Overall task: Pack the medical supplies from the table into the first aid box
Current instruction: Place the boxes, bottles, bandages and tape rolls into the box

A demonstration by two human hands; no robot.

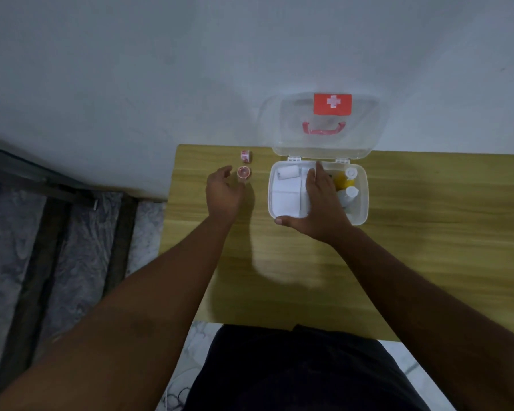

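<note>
The white first aid box (361, 216) stands open on the wooden table (428, 247), its clear lid (321, 126) with a red cross label and red handle leaning back against the wall. Inside lie a white bandage roll (288, 172), flat white pads (285, 198) and white-capped bottles (350, 179). My right hand (321, 203) rests flat inside the box on the pads, thumb on the front rim. My left hand (224, 191) is open, fingers spread, just left of a small round red-rimmed tape roll (244, 172). A second small red-and-white roll (246, 156) sits behind it.
The table's left edge (172, 203) runs just left of my left hand; beyond it are a dark frame and patterned floor. A white wall stands right behind the box. My dark-clothed body is at the table's near edge.
</note>
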